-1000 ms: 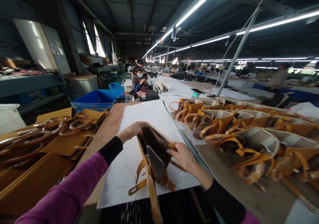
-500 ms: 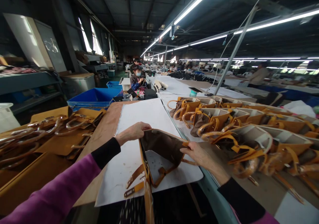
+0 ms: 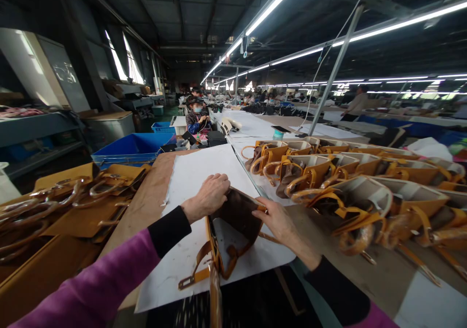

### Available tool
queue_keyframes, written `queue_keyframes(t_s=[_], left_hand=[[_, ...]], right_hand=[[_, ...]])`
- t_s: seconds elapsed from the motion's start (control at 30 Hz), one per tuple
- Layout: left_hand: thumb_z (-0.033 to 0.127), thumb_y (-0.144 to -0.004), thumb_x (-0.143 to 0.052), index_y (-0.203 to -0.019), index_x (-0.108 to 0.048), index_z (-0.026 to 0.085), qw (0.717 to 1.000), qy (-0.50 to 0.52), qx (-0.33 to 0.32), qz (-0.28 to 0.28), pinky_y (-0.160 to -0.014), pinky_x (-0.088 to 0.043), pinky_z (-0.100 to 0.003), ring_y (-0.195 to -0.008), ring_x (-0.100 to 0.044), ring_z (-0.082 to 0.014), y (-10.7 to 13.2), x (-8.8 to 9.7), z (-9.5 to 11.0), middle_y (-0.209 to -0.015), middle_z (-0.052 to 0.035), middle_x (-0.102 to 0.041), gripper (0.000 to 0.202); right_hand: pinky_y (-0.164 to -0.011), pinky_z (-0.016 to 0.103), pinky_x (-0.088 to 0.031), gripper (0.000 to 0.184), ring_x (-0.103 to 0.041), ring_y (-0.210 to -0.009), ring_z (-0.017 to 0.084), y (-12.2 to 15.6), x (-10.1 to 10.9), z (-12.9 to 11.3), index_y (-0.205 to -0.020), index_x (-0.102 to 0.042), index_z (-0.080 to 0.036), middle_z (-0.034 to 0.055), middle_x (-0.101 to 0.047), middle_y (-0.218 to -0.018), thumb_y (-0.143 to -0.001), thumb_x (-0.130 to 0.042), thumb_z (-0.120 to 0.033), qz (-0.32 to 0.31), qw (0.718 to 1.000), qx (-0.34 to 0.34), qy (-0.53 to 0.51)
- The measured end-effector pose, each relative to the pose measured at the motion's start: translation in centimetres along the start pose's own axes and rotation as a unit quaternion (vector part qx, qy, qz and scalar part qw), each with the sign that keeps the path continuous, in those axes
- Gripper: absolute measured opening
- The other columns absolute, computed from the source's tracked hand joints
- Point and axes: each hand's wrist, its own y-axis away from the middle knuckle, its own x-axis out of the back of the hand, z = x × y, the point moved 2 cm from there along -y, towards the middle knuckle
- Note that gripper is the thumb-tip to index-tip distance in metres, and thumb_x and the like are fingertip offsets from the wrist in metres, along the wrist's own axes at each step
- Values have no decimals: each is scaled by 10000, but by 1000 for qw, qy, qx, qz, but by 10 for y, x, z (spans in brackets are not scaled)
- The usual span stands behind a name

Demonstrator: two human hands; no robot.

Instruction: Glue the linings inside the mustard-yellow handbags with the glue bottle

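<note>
A tan handbag with a dark brown inside [image 3: 239, 216] stands tilted on white paper [image 3: 199, 172] in front of me. My left hand [image 3: 210, 195] is closed over the bag's upper left edge, fingers curled round it. At the upper right corner, my right hand [image 3: 275, 221] pinches the rim between thumb and fingers. Tan straps with metal-edged slots hang from the bag's near side, and one wrapped strap [image 3: 215, 294] runs down toward me. My left fingers hide part of the rim.
Flat tan bag pieces with wrapped handles [image 3: 73, 211] lie on the left. Rows of tan handbags [image 3: 350, 172] stand on the right. A blue bin [image 3: 134, 145] is beyond the brown board. A seated co-worker [image 3: 197, 116] is farther off, and a metal post [image 3: 335, 70] rises at right.
My left hand has moved right along the rim and now covers more of it. My right hand has shifted slightly left, and the bag's opening looks narrower. The whole view has swung a little.
</note>
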Motion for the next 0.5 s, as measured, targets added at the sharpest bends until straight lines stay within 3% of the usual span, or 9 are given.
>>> queue_keyframes(t_s=[0.13, 0.23, 0.37, 0.5], left_hand=[[169, -729, -524, -801, -620, 157, 1000, -6, -2, -8, -827, -430, -373, -950, -539, -250, -12, -16, -2, -1038, -94, -581, 120], [153, -740, -508, -707, -603, 171, 997, 79, 5, -22, -797, -429, -310, -912, -563, -202, -11, -21, -10, -1060, -57, -596, 103], [119, -731, -481, -643, -537, 171, 973, 228, -8, -11, -736, -413, -243, -767, -552, -139, 0, -17, -21, -847, -21, -617, 117], [117, -710, -486, -581, -459, 170, 959, 282, -8, 12, -679, -387, -235, -686, -502, -125, 9, -14, -26, -744, -13, -577, 142]], right_hand=[[-652, 243, -337, 70, -546, -727, 169, -1, -1, -3, -839, -619, -213, -10, -602, -716, -783, -581, -232, 12, 999, -3, 48], [-621, 240, -307, 29, -507, -679, 158, -3, -2, 1, -797, -603, -215, -25, -544, -644, -786, -578, -225, 29, 997, 2, 73], [-591, 238, -278, 133, -454, -621, 138, -9, 3, 12, -678, -539, -204, -50, -451, -574, -803, -559, -246, 13, 999, 14, 51], [-590, 237, -281, 166, -462, -631, 133, -14, 6, 16, -663, -516, -193, -52, -470, -592, -807, -565, -259, -16, 999, 27, 25]])
